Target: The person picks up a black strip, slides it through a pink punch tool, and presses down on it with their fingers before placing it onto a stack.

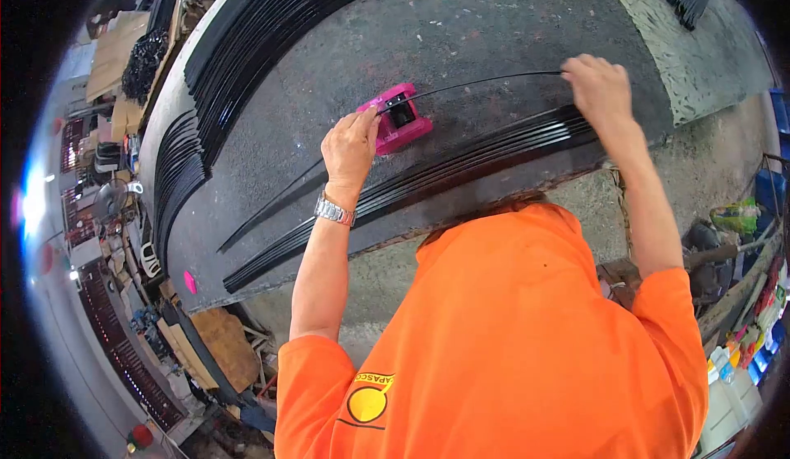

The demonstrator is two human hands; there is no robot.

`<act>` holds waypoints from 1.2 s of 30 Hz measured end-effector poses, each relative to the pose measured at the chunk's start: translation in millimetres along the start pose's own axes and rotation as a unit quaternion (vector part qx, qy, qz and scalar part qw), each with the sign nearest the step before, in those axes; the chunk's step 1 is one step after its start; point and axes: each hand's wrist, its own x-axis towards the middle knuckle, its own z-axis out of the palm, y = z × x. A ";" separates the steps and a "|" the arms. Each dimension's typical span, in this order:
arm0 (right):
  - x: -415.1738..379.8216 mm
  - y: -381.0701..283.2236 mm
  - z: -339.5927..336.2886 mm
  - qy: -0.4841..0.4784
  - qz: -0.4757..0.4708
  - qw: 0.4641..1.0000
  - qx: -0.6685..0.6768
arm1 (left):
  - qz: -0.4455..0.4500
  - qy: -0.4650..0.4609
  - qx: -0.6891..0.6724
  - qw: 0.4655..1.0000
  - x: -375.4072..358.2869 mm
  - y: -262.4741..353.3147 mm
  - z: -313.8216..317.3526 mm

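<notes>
Glossy black strips (461,159); pink plastic tool (399,118); rough matt table (461,39).

Orange short-sleeved shirt (510,336) with a yellow-and-black chest logo (368,399); silver metal wristwatch (334,210) on the left wrist

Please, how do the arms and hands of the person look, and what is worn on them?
Both arms are bare below short bright orange sleeves of a T-shirt with a yellow round emblem. The left hand has a silver metal wristwatch on the wrist. The right hand shows no glove, watch or visible ring.
</notes>
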 end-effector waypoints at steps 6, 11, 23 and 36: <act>-48.2 109.4 -27.0 -0.059 0.109 0.991 -0.052 | -0.024 -0.023 0.030 0.999 4.5 11.7 -4.6; -94.4 218.9 -36.4 -0.077 0.164 0.981 -0.062 | -0.034 -0.032 0.047 0.998 6.8 13.5 -5.6; -246.5 473.4 -77.2 -0.186 0.367 0.870 -0.272 | -0.051 -0.094 0.064 0.992 19.7 23.7 -10.9; -378.7 537.5 -237.7 -0.168 0.508 0.814 -0.225 | -0.052 -0.175 0.061 0.981 48.7 27.9 -12.1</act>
